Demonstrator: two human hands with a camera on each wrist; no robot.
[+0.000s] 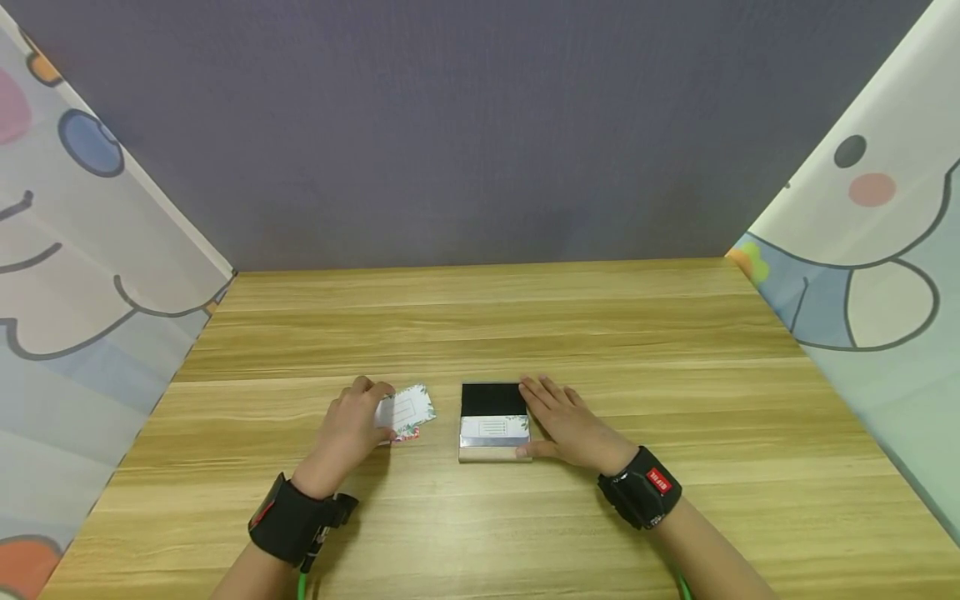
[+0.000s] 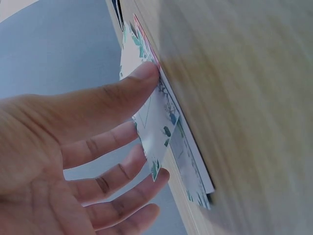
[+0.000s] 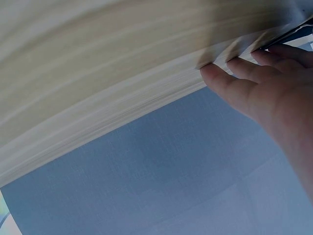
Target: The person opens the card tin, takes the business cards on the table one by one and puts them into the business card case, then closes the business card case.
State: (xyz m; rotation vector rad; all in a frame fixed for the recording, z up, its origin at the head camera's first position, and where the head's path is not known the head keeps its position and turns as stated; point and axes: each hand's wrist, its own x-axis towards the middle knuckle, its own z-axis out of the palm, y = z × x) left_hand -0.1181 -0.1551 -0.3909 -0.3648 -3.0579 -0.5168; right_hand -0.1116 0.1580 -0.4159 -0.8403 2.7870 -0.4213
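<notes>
Small card (image 1: 407, 411), white with leafy border and ruled lines, pinched at its edge by your left hand (image 1: 351, 432), lifted slightly off desk (image 1: 525, 325). Just right: card holder (image 1: 494, 421), black lid open, cards inside; your right hand (image 1: 567, 422) rests flat, fingers straight, against its side. Light wood-grain desk, grey back wall, cartoon-print panels on both sides.

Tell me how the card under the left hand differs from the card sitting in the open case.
The loose card lies skewed on the table, pinched by the left hand; the cased card sits square inside the black case. The loose one is lifted at an edge in the left wrist view; the cased one lies flat, with the right hand steadying the case. Both are white with leafy corners.
</notes>
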